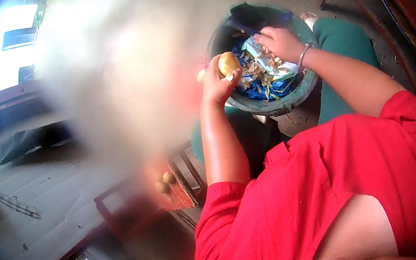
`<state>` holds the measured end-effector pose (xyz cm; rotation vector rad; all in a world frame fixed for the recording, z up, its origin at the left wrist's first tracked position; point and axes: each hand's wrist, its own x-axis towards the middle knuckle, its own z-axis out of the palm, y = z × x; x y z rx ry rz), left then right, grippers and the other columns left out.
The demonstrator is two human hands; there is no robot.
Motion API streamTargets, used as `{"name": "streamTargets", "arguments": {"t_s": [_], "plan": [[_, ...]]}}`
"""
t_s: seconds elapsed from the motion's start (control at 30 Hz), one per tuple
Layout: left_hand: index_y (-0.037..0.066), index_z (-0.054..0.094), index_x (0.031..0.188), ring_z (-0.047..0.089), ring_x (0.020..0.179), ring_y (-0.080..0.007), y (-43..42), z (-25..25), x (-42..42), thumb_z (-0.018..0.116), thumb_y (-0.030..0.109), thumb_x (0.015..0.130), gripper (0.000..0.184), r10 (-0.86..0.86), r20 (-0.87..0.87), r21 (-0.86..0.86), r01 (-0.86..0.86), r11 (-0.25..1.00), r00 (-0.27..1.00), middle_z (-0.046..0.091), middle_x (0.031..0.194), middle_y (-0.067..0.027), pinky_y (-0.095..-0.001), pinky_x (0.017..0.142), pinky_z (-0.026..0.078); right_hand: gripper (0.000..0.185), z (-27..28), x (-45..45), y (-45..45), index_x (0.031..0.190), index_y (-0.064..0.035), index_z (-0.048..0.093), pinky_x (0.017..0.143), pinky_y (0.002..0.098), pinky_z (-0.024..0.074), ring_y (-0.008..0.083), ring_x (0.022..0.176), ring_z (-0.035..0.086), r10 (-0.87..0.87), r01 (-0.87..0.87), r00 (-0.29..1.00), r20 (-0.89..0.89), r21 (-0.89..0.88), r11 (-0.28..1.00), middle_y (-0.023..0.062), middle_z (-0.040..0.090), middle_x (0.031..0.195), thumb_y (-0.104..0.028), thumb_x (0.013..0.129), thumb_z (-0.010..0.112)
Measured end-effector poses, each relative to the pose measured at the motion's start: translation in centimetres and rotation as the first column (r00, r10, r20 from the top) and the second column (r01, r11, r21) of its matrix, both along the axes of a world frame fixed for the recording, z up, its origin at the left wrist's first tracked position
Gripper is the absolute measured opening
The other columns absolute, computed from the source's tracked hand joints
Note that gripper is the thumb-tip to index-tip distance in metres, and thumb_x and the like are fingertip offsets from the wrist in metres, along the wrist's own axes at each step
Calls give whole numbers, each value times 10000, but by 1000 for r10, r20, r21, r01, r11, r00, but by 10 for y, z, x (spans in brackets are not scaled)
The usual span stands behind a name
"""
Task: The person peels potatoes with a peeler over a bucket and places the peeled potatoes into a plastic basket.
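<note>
In the head view, the left hand (219, 82) pinches a yellowish potato-looking thing (228, 63) at the left side of the bucket (277, 106), long axis pointing roughly away from the body — the right hand (282, 44) is off to its right, not touching it, fingers curled but can't tell on what. Pale packaging (250, 44) in there too — no readable brand or writing.

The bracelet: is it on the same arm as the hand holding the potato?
No, the bracelet is on the right arm, while the left hand holds the potato.
</note>
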<state>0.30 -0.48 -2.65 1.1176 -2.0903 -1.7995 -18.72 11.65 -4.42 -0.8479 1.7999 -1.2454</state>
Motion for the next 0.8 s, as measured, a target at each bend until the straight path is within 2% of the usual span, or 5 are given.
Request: {"name": "streamTargets", "arguments": {"t_s": [0.07, 0.17, 0.33, 0.5, 0.8], "plan": [[22, 543, 1161, 600, 858, -159, 2, 1, 0, 736, 173, 725, 500, 6, -16, -14, -7, 1000, 1000, 621, 964, -79, -292, 742, 505, 297, -2, 3, 3, 842, -16, 557, 572, 372, 435, 259, 573, 543, -19, 19, 1000, 18, 13, 1000, 136, 568, 643, -303, 915, 579], [22, 545, 1159, 598, 878, -164, 0, -2, -1, 735, 167, 724, 497, -3, -20, -83, 2, 997, 1000, 623, 975, -77, -298, 771, 500, 265, 8, 11, 9, 930, 1, 584, 625, 376, 461, 313, 679, 610, -8, -89, 957, -291, -319, 944, 186, 604, 736, -263, 905, 590], [29, 550, 1155, 594, 902, -159, 2, 1, -2, 726, 117, 720, 477, -31, -25, -151, 27, 988, 999, 623, 985, -69, -299, 795, 494, 254, 7, 16, 12, 976, -6, 594, 697, 388, 470, 341, 804, 622, 212, -303, 925, -315, -278, 912, 208, 620, 845, -248, 898, 583], [23, 536, 1172, 614, 832, -141, -2, -7, 1, 724, 125, 727, 494, -29, -141, 25, 33, 999, 990, 631, 971, -53, -273, 707, 510, 271, 16, 20, 16, 962, -50, 601, 675, 413, 474, 352, 772, 629, 342, -397, 890, -301, -145, 906, 188, 625, 790, -313, 905, 568], [23, 580, 1137, 613, 760, -105, 2, 8, -6, 756, 206, 729, 481, -85, -41, -80, 81, 993, 996, 645, 927, -36, -252, 630, 513, 321, 29, 27, 14, 1204, -135, 490, 695, 456, 477, 402, 798, 622, 329, -373, 853, -404, -31, 927, 212, 635, 849, -285, 922, 523]]}}
